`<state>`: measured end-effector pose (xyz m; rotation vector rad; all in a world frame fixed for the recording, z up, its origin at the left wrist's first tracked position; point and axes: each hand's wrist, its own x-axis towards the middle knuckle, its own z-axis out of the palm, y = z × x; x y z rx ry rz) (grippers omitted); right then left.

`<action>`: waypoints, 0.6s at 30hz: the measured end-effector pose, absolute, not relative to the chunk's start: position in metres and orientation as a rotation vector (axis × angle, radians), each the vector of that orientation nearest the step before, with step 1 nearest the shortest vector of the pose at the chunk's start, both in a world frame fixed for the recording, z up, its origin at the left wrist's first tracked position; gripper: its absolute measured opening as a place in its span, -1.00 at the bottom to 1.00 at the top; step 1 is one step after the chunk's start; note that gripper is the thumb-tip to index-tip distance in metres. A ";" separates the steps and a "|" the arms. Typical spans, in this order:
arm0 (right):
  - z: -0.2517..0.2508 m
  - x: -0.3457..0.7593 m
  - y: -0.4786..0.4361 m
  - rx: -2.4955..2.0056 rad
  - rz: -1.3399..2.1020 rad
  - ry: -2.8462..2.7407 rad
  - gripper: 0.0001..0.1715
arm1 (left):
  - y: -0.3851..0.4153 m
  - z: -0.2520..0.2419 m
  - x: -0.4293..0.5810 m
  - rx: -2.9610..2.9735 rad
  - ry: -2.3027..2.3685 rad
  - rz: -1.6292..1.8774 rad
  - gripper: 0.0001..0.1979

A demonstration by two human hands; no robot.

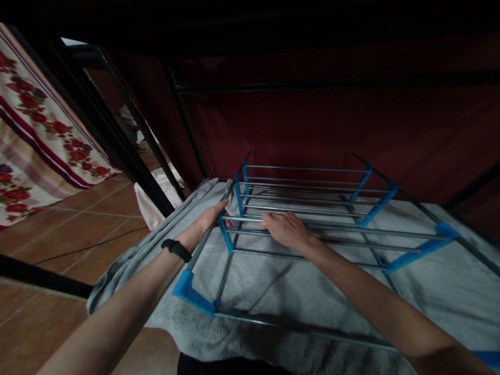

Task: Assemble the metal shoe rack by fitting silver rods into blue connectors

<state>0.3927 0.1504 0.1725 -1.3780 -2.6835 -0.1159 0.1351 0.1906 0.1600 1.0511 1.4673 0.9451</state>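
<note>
Head view, dim light. Drying rack (332,228) with metal rods and blue joints (377,207) sits low in front of the person, centre frame. A grey towel (273,291) is spread under and around it. The towel hangs off the near left corner toward the floor tiles (78,229).

Left hand (209,219) is at the rack's left side rail, right where the towel edge meets the rail. The thumb points up toward a blue joint. The other fingers are hidden behind rail and cloth, so whether this grip is closed cannot be told. Black wristband (176,249) on that wrist. Hand placement reads as steadying that side, or as holding cloth against the rail.

Right hand (287,229) lies palm down on the near rods, just right of the left one. Its fingers bend over one rod, so the grip looks closed on the rack, loosely. Both forearms reach in from the bottom of the frame. Hands are close together on the same left end, likely because that end is the one being handled while the far end rests on the towel.

Background: dark red curtain (312,120) behind the rack. Slanted black frame pole (101,130) at left, floral cloth (35,135) beyond it.
</note>
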 end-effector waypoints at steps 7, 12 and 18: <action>0.172 0.393 0.150 -1.340 -0.137 -2.697 -0.65 | 0.191 0.158 0.135 1.023 1.463 0.964 -0.53; 0.170 0.391 0.151 -1.349 -0.148 -2.662 -0.70 | 0.192 0.156 0.133 1.027 1.466 0.951 -0.53; 0.172 0.390 0.151 -1.363 -0.104 -2.655 -0.67 | 0.190 0.156 0.134 1.046 1.496 0.927 -0.55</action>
